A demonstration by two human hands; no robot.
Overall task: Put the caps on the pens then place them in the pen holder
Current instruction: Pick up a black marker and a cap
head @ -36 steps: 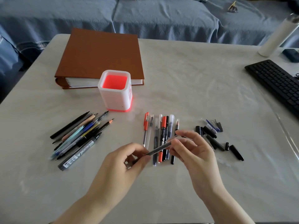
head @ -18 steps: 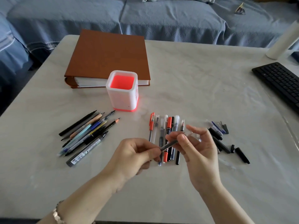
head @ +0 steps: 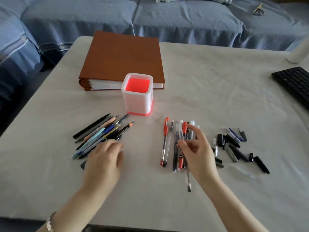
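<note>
No pens stand in the holder [head: 136,93] yet. The right hand [head: 198,153] pinches one pen [head: 187,174]; the left hand [head: 104,158] reaches, empty, for uncapped pens [head: 100,136].

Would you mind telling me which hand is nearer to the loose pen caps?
The right hand is nearer, just left of the loose pen caps. The left hand is far off across the table, over the uncapped pens.

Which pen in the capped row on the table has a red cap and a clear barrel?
The leftmost pen of the capped row: red cap, clear barrel, lying slightly apart. The other red one has a red body.
</note>
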